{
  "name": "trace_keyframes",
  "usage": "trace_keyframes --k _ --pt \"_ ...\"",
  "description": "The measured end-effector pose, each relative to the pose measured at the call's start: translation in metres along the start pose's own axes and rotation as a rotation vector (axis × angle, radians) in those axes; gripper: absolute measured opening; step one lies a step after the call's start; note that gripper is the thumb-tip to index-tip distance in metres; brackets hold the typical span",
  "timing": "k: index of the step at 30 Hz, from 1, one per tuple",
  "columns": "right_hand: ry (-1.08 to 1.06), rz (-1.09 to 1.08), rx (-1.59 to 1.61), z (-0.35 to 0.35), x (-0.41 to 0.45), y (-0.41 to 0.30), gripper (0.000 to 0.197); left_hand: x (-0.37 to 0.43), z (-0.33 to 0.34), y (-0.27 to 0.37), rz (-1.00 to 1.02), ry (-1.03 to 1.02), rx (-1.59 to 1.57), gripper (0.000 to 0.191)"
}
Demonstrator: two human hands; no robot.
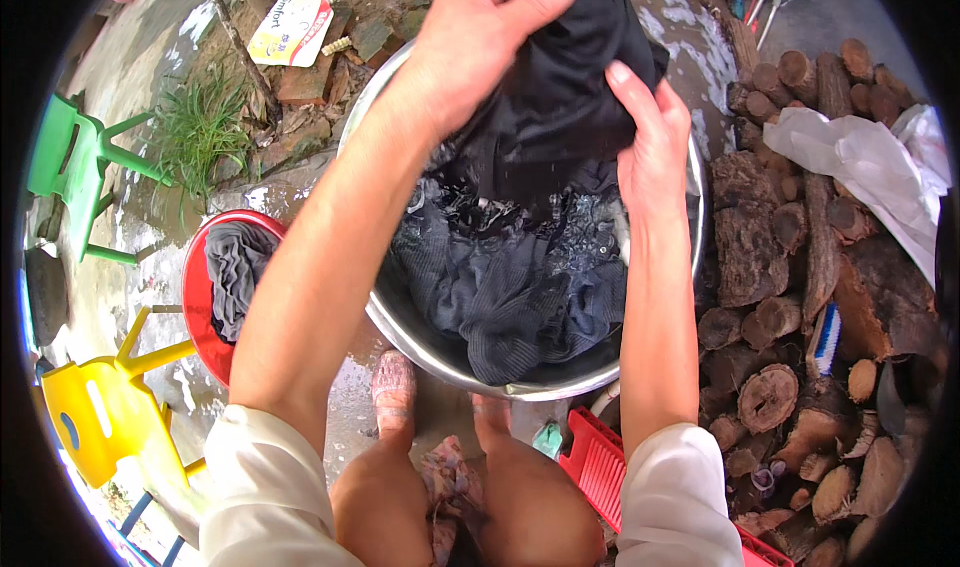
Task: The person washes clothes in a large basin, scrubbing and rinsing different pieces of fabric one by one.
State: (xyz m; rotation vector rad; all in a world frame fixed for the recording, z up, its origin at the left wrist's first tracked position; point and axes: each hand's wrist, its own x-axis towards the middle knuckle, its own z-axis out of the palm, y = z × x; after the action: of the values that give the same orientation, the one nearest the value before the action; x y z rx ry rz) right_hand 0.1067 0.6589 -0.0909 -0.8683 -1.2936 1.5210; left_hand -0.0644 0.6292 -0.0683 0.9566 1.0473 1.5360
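Note:
A wet black garment [555,109] hangs between my two hands above a large metal basin [510,391]. At its upper left, my left hand [487,34] grips the cloth, thumb on top. My right hand [652,132] pinches its right edge with thumb and fingers; some fingertips are hidden behind the cloth. The garment's lower end reaches the water in the basin. Dark blue-grey ribbed clothing [517,304] lies soaking below it, towards me. To the left of the basin, a red bucket [196,297] holds grey cloth [236,267], partly covered by my left forearm.
Stacked firewood [757,259] lines the right side, with a blue-and-white brush [827,338] and white plastic sheeting [862,154] on it. A red plastic washboard [596,462] lies near my right knee. Green [86,154] and yellow [112,409] plastic chairs stand left. A Comfort pouch [292,27] lies beyond.

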Motion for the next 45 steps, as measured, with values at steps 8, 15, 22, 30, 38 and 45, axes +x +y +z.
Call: trace_keyframes --k 8,15,22,30,38,45 --pt "-0.039 0.077 -0.895 -0.052 -0.105 0.097 0.058 -0.103 -0.042 -0.124 0.259 0.216 1.100 0.022" --pt "-0.630 0.280 -1.431 -0.058 -0.227 0.131 0.066 -0.233 -0.032 -0.168 -0.093 -0.699 1.444 0.058" --pt "-0.631 0.382 -1.419 -0.071 -0.211 0.168 0.058 -0.220 -0.027 -0.215 -0.172 -0.738 1.643 0.058" --pt "-0.586 0.273 -1.494 -0.105 -0.179 0.201 0.077 -0.185 -0.031 -0.272 -0.100 -0.682 1.604 0.043" --pt "-0.188 0.107 -1.255 -0.100 -0.192 0.138 0.033 -0.181 -0.046 -0.208 -0.239 -0.234 1.330 0.011" --pt "0.154 0.478 -1.472 -0.142 -0.207 0.143 0.033 -0.141 -0.090 -0.142 -0.041 0.563 0.883 0.026"
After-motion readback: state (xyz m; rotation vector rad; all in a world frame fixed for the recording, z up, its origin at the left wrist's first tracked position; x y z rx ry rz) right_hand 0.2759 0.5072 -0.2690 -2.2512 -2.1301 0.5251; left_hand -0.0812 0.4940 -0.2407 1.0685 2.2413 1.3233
